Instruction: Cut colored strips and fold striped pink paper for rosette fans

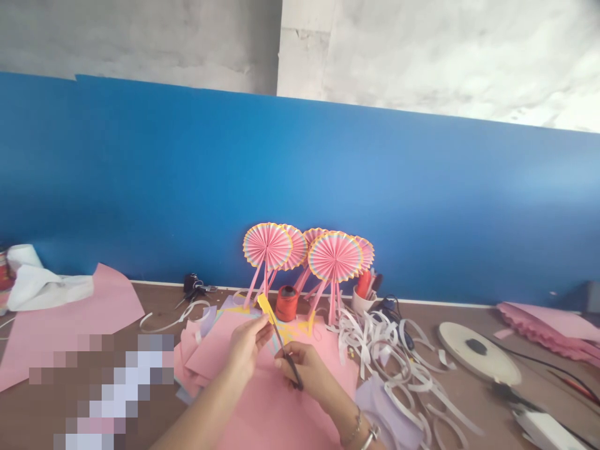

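My right hand (300, 365) is closed round the handles of dark scissors (291, 362), whose blades point up and left. In my left hand (248, 344), a yellow paper strip (265, 304) is pinched between the fingers, its upper end close to the scissor tips. Both hands are above a stack of pink paper (281, 406) on the table. Yellow and light-blue paper scraps (307, 325) lie just beyond the hands. Whether the blades touch the strip, I cannot tell.
Several pleated pink paper fans (335, 257) lean against the blue partition (187, 175). An orange thread spool (287, 304) stands before them. Curled white strips (403, 356) spread to the right, near a round cream disc (478, 353). Large pink paper (75, 319) lies left.
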### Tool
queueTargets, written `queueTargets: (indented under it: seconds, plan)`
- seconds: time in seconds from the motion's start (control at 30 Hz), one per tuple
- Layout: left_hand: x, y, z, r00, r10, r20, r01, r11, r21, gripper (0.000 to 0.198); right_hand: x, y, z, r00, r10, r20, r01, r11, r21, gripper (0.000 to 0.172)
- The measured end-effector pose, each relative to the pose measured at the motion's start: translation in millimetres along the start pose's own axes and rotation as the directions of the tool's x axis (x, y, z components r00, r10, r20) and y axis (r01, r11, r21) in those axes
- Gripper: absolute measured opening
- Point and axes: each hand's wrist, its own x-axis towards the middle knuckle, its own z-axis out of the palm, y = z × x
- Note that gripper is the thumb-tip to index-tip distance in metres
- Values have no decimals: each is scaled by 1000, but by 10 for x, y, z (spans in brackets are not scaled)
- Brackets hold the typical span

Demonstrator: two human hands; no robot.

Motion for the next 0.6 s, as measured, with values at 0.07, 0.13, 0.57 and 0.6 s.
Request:
queueTargets:
  seconds: [0.07, 0.13, 0.57, 0.6]
  plan:
    - [-6, -3, 2, 1000, -4, 5, 4, 1000, 3, 14, -3, -8, 1, 1000, -4, -9, 4, 1000, 2, 44]
    - [-10, -3, 4, 1000, -6, 9, 6, 1000, 5, 15, -8, -15, 1, 1000, -10, -13, 10, 1000, 4, 43]
    - [-9, 19, 8, 1000, -6, 25, 5, 1000, 17, 12, -30, -35, -14, 1000, -2, -16, 3, 1000, 10, 39]
    - [-9, 20, 8, 1000, -7, 27, 7, 1000, 18, 12, -31, -35, -13, 1000, -3, -21, 3, 1000, 6, 39]
